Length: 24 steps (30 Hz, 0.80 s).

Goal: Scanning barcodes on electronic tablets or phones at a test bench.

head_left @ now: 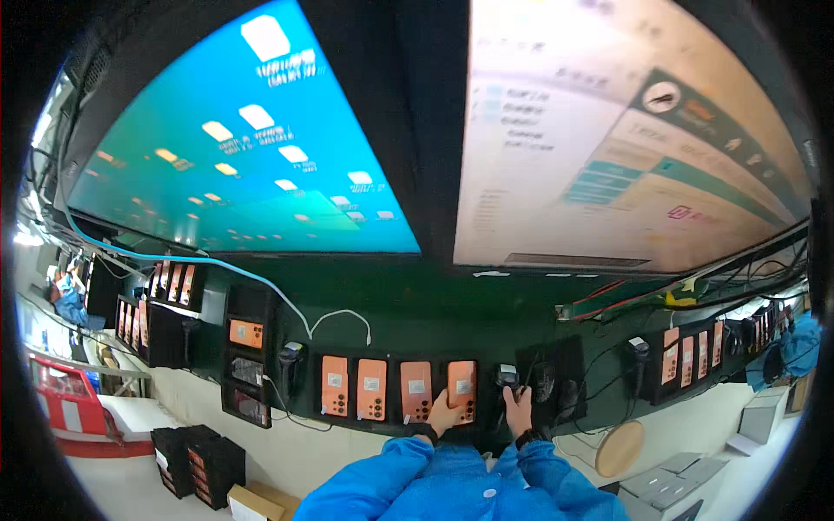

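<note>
Several orange smartphones lie face down in black trays along the front of the green bench, each with a white label on its back. My left hand [443, 412] grips the lower left edge of the rightmost orange phone [462, 382], which rests in its tray. Just left of it lies another phone [416, 388]. My right hand [519, 412] is closed round a dark handheld barcode scanner [507, 375] with a pale top. Part of the scanner's handle is hidden by the fingers.
Two large monitors, a blue one [261, 174] and a pale one [565, 148], stand behind. A computer mouse [544, 382] sits right of the scanner. Another scanner [292, 354] and a tray of devices [247, 332] are left. Cables cross the bench. A round stool [619, 449] stands below.
</note>
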Each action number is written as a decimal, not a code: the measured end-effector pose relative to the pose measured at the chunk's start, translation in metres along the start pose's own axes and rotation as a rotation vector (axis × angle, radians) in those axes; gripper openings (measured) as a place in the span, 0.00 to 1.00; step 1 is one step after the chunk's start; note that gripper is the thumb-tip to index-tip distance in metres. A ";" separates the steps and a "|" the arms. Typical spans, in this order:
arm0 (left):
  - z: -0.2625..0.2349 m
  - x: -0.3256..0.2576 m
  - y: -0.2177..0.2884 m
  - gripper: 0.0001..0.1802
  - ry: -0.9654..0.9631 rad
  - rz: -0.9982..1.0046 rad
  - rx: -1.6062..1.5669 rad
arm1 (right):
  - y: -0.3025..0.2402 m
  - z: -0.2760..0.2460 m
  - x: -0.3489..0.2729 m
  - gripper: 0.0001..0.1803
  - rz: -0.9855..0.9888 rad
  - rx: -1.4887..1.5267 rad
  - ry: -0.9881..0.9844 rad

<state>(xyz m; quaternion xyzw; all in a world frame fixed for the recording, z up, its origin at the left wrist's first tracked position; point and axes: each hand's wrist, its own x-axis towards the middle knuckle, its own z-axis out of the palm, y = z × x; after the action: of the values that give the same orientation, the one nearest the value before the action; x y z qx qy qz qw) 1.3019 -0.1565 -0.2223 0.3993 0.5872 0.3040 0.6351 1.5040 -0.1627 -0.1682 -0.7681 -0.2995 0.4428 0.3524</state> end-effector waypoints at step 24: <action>-0.118 -0.027 0.055 0.22 0.260 0.015 0.438 | 0.017 0.104 -0.070 0.32 -0.136 -0.031 -0.251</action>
<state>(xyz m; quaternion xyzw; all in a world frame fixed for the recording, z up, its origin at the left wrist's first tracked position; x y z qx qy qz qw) 1.1863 -0.1344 -0.1601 0.4892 0.7127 0.2229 0.4505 1.3843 -0.1975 -0.1865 -0.6900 -0.3991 0.5059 0.3296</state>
